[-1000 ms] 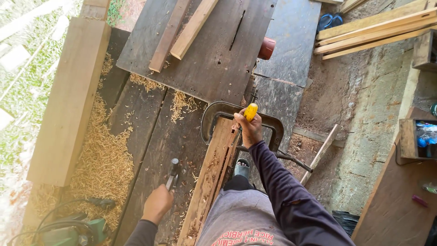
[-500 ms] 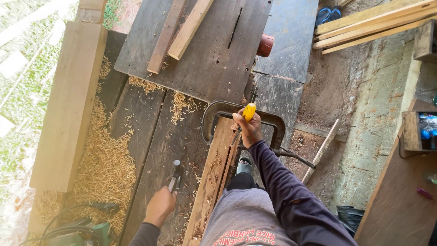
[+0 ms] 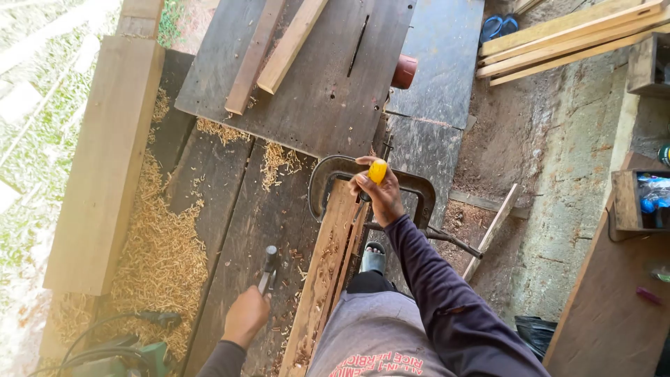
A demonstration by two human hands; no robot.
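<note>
- As I look down through the head camera, my right hand [image 3: 380, 195] is closed around a chisel with a yellow handle [image 3: 377, 171], held upright over the far end of a narrow carved plank [image 3: 326, 269].
- That plank runs away from my lap along the dark wooden table [image 3: 237, 230], and a big metal clamp [image 3: 328, 174] curves around its far end, just beside the right hand.
- My left hand [image 3: 246, 315] is wrapped around the handle of a hammer [image 3: 267, 269]; the hammer's head points away from me and sits low over the table, left of the plank. I cannot tell whether it touches the boards.
- Wood shavings [image 3: 164, 244] lie thick on the left part of the table, beside a wide pale beam [image 3: 105, 167] that lies lengthwise at the table's left edge.
- A green power tool [image 3: 118, 359] with a black cord shows at the lower left corner, near the shavings.
- Farther off, two short battens [image 3: 279, 49] lie side by side on a dark sheet with a slot cut in it [image 3: 328, 77], and a reddish-brown cup [image 3: 405, 72] stands at that sheet's right edge.
- To the right, past the table, long pale strips of timber [image 3: 565, 45] are stacked on the ground, and a foot in a sandal [image 3: 373, 258] shows just right of the plank.
</note>
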